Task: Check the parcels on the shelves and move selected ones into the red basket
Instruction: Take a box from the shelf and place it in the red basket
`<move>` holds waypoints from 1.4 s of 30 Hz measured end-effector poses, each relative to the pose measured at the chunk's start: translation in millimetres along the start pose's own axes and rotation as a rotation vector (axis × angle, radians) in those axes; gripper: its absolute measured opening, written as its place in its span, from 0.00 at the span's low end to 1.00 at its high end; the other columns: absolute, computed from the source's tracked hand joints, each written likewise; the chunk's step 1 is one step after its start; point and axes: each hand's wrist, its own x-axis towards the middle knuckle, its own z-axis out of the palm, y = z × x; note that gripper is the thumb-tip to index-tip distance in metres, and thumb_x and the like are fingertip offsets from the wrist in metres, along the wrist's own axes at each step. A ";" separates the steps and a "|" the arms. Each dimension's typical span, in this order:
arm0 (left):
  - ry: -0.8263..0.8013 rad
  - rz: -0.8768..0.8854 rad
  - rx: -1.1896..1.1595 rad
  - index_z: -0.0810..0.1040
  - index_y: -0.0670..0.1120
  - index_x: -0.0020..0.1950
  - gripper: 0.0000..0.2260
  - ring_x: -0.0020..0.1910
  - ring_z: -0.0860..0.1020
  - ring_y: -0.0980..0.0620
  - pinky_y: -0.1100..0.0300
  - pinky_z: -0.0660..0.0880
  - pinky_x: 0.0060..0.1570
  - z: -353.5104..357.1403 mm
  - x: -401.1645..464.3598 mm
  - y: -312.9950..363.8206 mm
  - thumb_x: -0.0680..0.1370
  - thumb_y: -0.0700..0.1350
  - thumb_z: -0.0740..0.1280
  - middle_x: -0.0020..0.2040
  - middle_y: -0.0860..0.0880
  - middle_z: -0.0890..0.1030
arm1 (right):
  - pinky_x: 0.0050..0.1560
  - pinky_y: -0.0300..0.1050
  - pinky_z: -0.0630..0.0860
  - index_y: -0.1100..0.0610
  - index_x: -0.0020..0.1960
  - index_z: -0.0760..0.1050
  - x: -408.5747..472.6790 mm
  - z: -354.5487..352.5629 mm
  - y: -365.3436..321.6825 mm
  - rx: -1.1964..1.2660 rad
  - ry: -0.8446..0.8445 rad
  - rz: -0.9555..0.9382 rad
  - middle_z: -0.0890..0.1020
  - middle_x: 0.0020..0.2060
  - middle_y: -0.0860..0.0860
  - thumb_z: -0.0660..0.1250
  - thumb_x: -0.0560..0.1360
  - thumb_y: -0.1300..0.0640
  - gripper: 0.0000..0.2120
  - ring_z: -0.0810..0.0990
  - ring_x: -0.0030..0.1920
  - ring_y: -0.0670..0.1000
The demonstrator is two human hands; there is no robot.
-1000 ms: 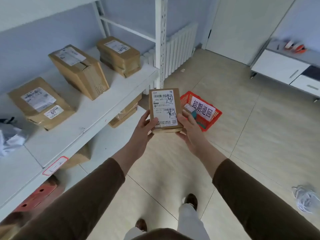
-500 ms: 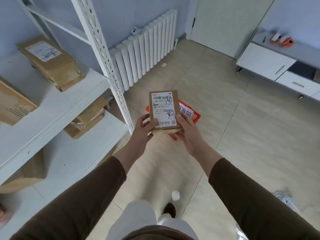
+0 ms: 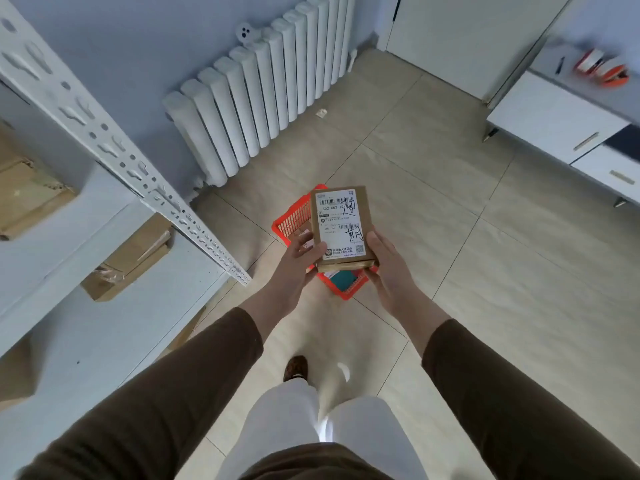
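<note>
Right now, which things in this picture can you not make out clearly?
- Red basket: head view, mostly hidden behind the held parcel and both hands; its contents are unclear except a teal item.
- Parcel label: small print unreadable, too small.
- Shelf boxes: the upper one is cut off by the left edge, the lower one partly hidden by the shelf post.
- Orange objects on the cabinet: blurred.

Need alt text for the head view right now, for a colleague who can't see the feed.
Both hands, left hand and right hand, hold a small labelled parcel above the red basket on the tiled floor. White shelves with more cardboard boxes stand to the left, and a radiator lines the wall ahead.
</note>
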 end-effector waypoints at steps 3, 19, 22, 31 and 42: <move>0.009 -0.039 -0.010 0.70 0.51 0.76 0.22 0.64 0.82 0.49 0.61 0.79 0.52 23.0 40.7 -0.6 0.83 0.45 0.70 0.67 0.48 0.83 | 0.54 0.44 0.81 0.54 0.71 0.76 36.1 -21.7 -15.1 -0.051 -0.004 0.039 0.85 0.61 0.55 0.61 0.86 0.50 0.17 0.86 0.51 0.48; 0.218 -0.234 -0.149 0.72 0.50 0.73 0.18 0.65 0.82 0.45 0.47 0.78 0.69 102.9 274.9 -157.8 0.84 0.40 0.68 0.67 0.46 0.83 | 0.44 0.38 0.73 0.47 0.57 0.75 308.3 -154.7 32.7 -0.555 -0.041 0.293 0.83 0.48 0.45 0.57 0.87 0.51 0.08 0.79 0.45 0.43; 0.244 -0.258 -0.164 0.71 0.48 0.75 0.19 0.65 0.82 0.44 0.48 0.78 0.68 93.2 323.4 -197.7 0.84 0.40 0.68 0.67 0.45 0.83 | 0.45 0.39 0.74 0.52 0.63 0.78 361.7 -164.9 75.5 -0.595 -0.046 0.317 0.85 0.57 0.51 0.58 0.87 0.52 0.13 0.82 0.48 0.45; 0.266 -0.352 -0.166 0.69 0.47 0.78 0.20 0.64 0.81 0.48 0.48 0.76 0.71 48.0 451.9 -303.4 0.86 0.41 0.64 0.70 0.47 0.81 | 0.44 0.45 0.80 0.55 0.69 0.78 491.8 -176.8 198.9 -0.669 -0.003 0.346 0.85 0.60 0.54 0.55 0.86 0.56 0.16 0.84 0.52 0.53; 0.317 -0.298 0.038 0.70 0.46 0.79 0.22 0.71 0.77 0.46 0.48 0.74 0.73 2.0 556.5 -397.4 0.84 0.42 0.67 0.74 0.47 0.78 | 0.39 0.41 0.74 0.58 0.64 0.78 602.3 -183.1 290.3 -0.794 -0.035 0.339 0.85 0.52 0.54 0.54 0.85 0.61 0.15 0.81 0.44 0.51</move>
